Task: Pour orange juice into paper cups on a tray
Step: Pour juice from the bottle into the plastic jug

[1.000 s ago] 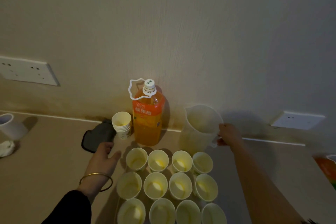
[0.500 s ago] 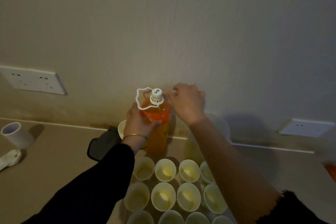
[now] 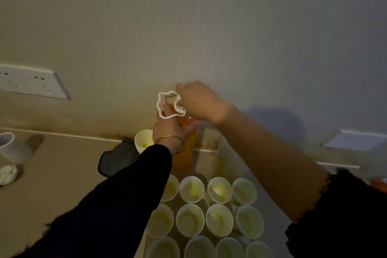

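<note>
An orange juice bottle stands upright at the back of the counter near the wall. My left hand grips its shoulder just under the white carry loop. My right hand is curled over the white cap, which it mostly hides. Several paper cups stand in rows in front of the bottle, some with a little yellow juice at the bottom. The tray under them is hidden by the cups.
A short stack of spare paper cups and a dark cloth lie left of the bottle. A white mug and a crumpled tissue sit at far left. A translucent jug stands behind my right arm. Wall sockets flank the scene.
My left hand went from the counter to the bottle's shoulder. My right hand let go of the jug's handle and closed over the bottle cap.
</note>
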Demonstrator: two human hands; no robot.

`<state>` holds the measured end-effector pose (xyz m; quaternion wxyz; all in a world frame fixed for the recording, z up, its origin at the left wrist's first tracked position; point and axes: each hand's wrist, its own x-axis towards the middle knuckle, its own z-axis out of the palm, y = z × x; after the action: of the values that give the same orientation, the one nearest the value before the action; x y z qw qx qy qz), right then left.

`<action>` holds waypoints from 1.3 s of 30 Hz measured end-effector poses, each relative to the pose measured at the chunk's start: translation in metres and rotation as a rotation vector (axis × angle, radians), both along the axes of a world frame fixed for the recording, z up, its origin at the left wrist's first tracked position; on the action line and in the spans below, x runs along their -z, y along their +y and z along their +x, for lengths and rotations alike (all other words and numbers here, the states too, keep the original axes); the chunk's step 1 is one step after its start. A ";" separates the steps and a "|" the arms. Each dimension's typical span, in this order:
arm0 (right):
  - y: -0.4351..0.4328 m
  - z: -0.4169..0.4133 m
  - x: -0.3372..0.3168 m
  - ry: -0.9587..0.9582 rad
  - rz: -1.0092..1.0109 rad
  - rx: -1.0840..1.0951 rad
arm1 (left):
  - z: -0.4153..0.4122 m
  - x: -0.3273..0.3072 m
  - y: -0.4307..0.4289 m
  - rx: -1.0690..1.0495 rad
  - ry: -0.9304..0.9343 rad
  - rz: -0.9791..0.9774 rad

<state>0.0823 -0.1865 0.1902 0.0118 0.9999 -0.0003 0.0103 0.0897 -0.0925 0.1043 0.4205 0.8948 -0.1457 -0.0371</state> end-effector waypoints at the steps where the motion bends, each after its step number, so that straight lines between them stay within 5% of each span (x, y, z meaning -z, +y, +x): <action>1: -0.004 -0.002 -0.004 0.042 -0.006 -0.056 | 0.001 0.001 0.000 0.004 -0.005 0.004; 16: -0.012 0.006 -0.010 -0.032 0.140 -0.082 | 0.003 0.008 0.003 -0.013 -0.022 0.064; 22: -0.020 -0.009 -0.007 -0.363 0.943 0.166 | 0.009 0.008 0.010 0.104 0.044 -0.020; 26: -0.024 -0.025 -0.001 -0.384 1.621 0.289 | 0.016 -0.001 0.031 0.299 0.184 -0.122; 30: -0.026 -0.040 0.004 -0.337 2.188 0.275 | 0.024 -0.006 0.045 -0.145 0.332 -0.314; 32: -0.025 -0.046 0.008 -0.323 2.292 0.285 | 0.029 -0.014 0.051 -0.423 0.273 -0.566; 34: -0.023 -0.050 0.011 -0.283 2.313 0.325 | 0.025 -0.032 0.050 -0.445 0.063 -0.583; 37: -0.016 -0.052 0.014 -0.185 2.251 0.357 | 0.005 -0.067 0.036 -0.140 -0.161 -0.530; 39: -0.014 -0.052 0.015 -0.103 2.146 0.319 | -0.008 -0.085 0.025 0.095 -0.068 -0.490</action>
<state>0.0302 -0.2005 0.1748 -0.8672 0.4759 -0.1396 0.0450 0.0820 -0.0671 0.1889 0.6173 0.7591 -0.2065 0.0097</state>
